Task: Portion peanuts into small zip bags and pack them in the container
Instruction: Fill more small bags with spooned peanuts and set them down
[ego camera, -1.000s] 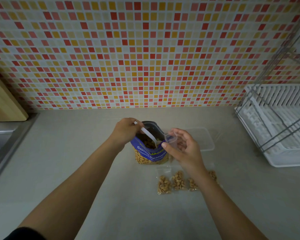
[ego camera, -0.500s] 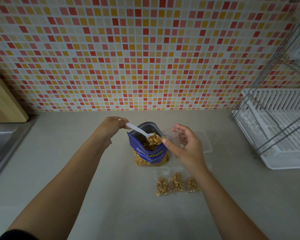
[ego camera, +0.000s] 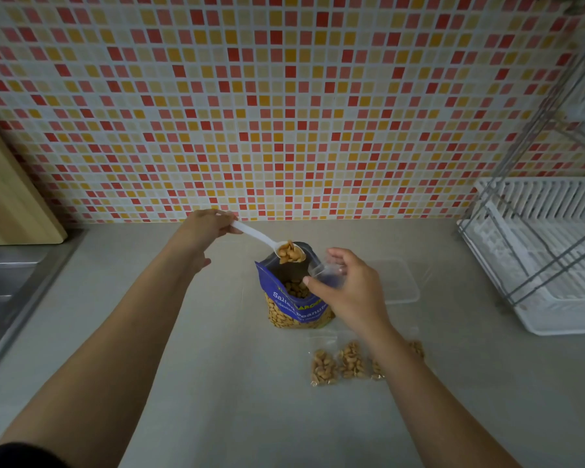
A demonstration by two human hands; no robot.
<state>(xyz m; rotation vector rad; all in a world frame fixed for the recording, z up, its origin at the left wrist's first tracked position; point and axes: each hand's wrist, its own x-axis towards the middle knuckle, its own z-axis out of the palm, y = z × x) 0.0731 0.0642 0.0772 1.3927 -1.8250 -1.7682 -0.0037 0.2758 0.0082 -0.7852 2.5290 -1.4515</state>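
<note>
A blue bag of salted peanuts stands open at the middle of the counter. My left hand holds a white plastic spoon by its handle, and the bowl, heaped with peanuts, hovers over the back of the bag's mouth. My right hand pinches a small clear zip bag open just right of the spoon. Several filled small bags of peanuts lie in a row in front of the big bag, partly hidden by my right forearm. A clear plastic container sits behind my right hand.
A white dish rack with a wire frame stands at the right. A wooden board leans on the tiled wall at the left above a steel sink edge. Bare grey counter lies in front.
My left hand has lifted the spoon out of the peanut bag with a heap of peanuts, raising it up and back. My right hand keeps the small bag beside the big bag's mouth.
</note>
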